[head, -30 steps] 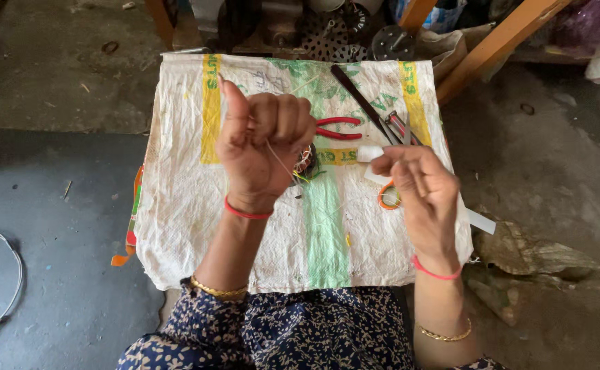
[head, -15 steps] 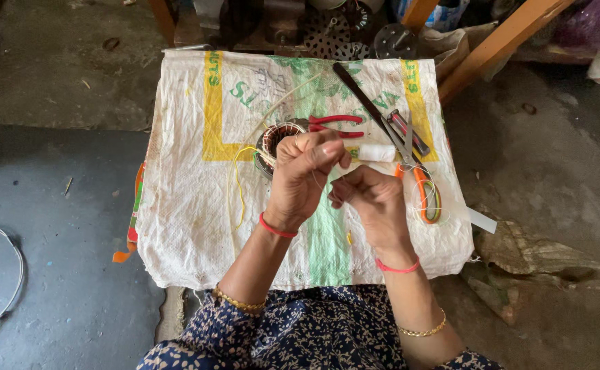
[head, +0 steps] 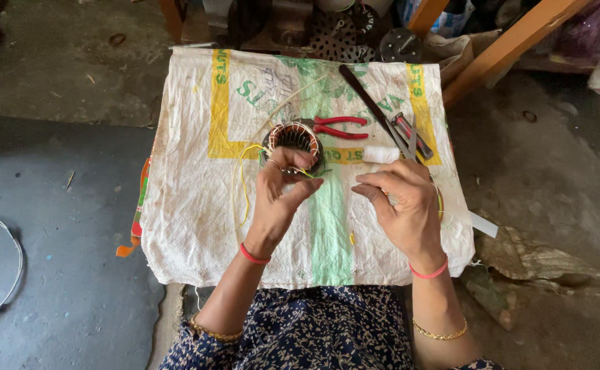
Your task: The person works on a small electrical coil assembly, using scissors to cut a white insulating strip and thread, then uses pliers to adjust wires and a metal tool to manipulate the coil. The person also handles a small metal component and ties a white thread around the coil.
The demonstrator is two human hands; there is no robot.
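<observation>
Two hands at work over a woven sack: left hand pinching yellow wire at a motor coil, right hand curled, grip unclear.

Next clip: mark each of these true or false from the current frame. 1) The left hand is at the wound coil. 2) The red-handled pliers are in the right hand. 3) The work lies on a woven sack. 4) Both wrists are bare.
1) True: the left hand touches the copper-wound coil.
2) False: the red-handled pliers lie on the sack, away from the right hand.
3) True: a white woven sack covers the surface.
4) False: each wrist wears a red band.
</observation>
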